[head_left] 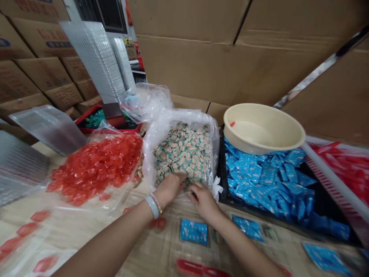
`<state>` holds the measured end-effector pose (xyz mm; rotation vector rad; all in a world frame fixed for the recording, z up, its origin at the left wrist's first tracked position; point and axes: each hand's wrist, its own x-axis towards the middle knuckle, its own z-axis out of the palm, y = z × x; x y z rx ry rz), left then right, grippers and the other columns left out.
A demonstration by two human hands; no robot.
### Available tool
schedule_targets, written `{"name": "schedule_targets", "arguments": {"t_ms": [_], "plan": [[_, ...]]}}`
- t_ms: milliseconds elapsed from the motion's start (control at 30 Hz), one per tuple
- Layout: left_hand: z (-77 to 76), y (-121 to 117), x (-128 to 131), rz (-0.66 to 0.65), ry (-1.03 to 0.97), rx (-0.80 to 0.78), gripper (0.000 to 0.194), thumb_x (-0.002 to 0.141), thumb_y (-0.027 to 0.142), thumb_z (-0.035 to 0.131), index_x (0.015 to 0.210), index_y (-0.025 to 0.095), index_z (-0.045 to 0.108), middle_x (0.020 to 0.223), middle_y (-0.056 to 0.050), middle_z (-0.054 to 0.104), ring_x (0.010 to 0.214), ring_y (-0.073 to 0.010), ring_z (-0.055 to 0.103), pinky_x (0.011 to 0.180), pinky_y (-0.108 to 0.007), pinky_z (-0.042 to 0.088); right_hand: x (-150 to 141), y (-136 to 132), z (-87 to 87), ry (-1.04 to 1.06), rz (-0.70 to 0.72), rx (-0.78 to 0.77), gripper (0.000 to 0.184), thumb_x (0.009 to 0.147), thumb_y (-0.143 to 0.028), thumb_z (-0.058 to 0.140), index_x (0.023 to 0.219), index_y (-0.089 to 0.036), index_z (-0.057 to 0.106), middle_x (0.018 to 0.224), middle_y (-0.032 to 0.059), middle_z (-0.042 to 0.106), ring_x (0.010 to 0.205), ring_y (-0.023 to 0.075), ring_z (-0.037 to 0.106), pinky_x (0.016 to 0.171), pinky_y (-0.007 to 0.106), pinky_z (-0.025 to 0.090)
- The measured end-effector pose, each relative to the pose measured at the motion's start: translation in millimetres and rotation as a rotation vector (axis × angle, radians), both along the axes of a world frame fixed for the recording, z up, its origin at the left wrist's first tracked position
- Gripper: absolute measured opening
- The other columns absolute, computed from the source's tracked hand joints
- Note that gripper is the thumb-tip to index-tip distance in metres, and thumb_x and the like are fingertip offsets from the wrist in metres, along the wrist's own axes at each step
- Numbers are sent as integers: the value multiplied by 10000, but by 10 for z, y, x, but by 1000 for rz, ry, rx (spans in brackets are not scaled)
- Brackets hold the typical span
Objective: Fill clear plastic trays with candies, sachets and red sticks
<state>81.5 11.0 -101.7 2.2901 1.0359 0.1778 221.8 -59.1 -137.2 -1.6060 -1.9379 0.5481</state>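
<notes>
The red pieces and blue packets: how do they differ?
The red pieces are glossy and translucent; the blue packets are opaque and printed. The red pieces sit heaped in a clear plastic bag; the blue packets spread across a black tray. Both are small and lie loose in piles.

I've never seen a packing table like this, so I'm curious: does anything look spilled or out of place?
Yes, a little. A loose red piece lies on the cardboard surface near the left hand, apart from the open bag of red wrapped sweets. A few tan bits beside that bag also look stray.
</notes>
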Motion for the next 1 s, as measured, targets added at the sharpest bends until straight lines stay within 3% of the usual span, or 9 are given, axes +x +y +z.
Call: {"name": "schedule_targets", "arguments": {"t_ms": [233, 433, 633, 867, 1000], "plan": [[24, -117, -36, 15, 55, 94, 194, 789, 144, 420, 905, 194, 567, 1044, -45, 514, 871, -139, 541, 774, -228, 402, 29, -23, -10, 16, -9, -26, 158, 745, -77, 474, 831, -153, 582, 842, 68, 527, 818, 185, 502, 734, 319, 418], [-16, -163, -81, -31, -23, 90, 208, 787, 151, 438, 951, 184, 562, 973, -48, 542, 891, -152, 524, 809, -242, 394, 41, -36, 3, 82, -1, -17, 253, 757, -93, 458, 967, -154, 586, 893, 84, 543, 862, 190, 510, 780, 330, 423], [-70, -125, -73, -53, -109, 25, 169, 777, 148, 445, 846, 167, 598, 899, -48, 566, 876, -158, 522, 794, -242, 393, 38, -29, 4, 87, -1, 3, 278, 772, -99, 440, 986, -188, 594, 883, 71, 553, 853, 186, 515, 773, 332, 432], [-69, -123, -42, -49, -118, 21, 227, 789, 128, 392, 763, 144, 617, 818, -53, 572, 805, -152, 527, 735, -230, 400, -29, -63, -106, -49, -16, 36, 315, 800, -100, 380, 1051, -137, 567, 910, 109, 555, 862, 204, 504, 761, 333, 427], [-103, -94, -34, -76, -140, 34, 239, 793, 149, 392, 767, 157, 629, 778, -43, 583, 766, -151, 526, 705, -231, 397, -113, -87, -112, -210, -97, 28, 347, 786, -72, 373, 1068, -135, 565, 944, 118, 573, 891, 228, 479, 784, 352, 397]]}}
